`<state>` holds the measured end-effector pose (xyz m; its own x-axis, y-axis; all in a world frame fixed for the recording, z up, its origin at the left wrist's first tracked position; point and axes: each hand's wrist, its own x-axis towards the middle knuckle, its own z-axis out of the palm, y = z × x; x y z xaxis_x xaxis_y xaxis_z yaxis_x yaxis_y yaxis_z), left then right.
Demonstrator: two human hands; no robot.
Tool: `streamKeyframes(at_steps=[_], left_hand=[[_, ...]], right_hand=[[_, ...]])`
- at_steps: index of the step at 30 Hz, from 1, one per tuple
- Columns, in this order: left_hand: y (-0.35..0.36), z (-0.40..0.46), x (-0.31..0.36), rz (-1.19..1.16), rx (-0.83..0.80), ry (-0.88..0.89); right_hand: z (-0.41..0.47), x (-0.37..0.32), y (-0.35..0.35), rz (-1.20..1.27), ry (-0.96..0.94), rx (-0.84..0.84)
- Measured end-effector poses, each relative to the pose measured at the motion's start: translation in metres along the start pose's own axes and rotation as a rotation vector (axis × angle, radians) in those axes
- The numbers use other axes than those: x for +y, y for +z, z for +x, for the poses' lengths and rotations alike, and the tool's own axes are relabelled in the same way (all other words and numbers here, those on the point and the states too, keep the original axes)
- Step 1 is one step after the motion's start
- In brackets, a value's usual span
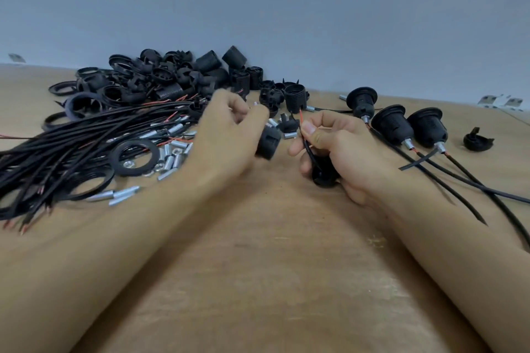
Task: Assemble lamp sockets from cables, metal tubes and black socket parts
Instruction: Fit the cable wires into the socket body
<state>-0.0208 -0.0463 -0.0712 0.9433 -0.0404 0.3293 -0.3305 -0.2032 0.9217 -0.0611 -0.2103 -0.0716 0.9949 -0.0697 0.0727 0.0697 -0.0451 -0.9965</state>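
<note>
My left hand grips a black socket part just above the wooden table. My right hand pinches a black cable with a red wire end between thumb and forefinger. Its lower fingers curl around another black socket piece. The two hands are a short gap apart at the table's middle. Three assembled sockets with cables lie to the right.
A heap of black socket parts lies at the back left. A bundle of black cables spreads over the left side with black rings and several metal tubes. A lone black cap sits far right.
</note>
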Motion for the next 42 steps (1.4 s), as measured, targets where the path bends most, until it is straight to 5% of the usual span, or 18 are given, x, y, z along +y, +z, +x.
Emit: streamKeyframes(at_steps=[3, 6, 9, 16, 21, 42], left_hand=[[0.008, -0.016, -0.004, -0.133, -0.131, -0.081], [0.013, -0.018, -0.006, -0.239, -0.288, 0.042], [0.009, -0.012, -0.007, -0.149, -0.215, 0.049], [0.001, 0.001, 0.003, -0.428, -0.187, -0.376], [0.002, 0.001, 0.003, -0.497, -0.202, -0.380], [0.004, 0.003, 0.000, -0.509, -0.259, -0.336]], right_hand=[[-0.002, 0.003, 0.005, -0.057, -0.078, -0.038], [-0.001, 0.007, 0.006, -0.061, -0.144, -0.033], [0.001, 0.008, 0.006, -0.065, -0.171, 0.006], [-0.003, -0.005, 0.001, -0.044, -0.316, 0.139], [-0.018, -0.013, 0.014, -0.231, -0.513, 0.116], [-0.023, -0.005, 0.032, -0.653, -0.776, 0.271]])
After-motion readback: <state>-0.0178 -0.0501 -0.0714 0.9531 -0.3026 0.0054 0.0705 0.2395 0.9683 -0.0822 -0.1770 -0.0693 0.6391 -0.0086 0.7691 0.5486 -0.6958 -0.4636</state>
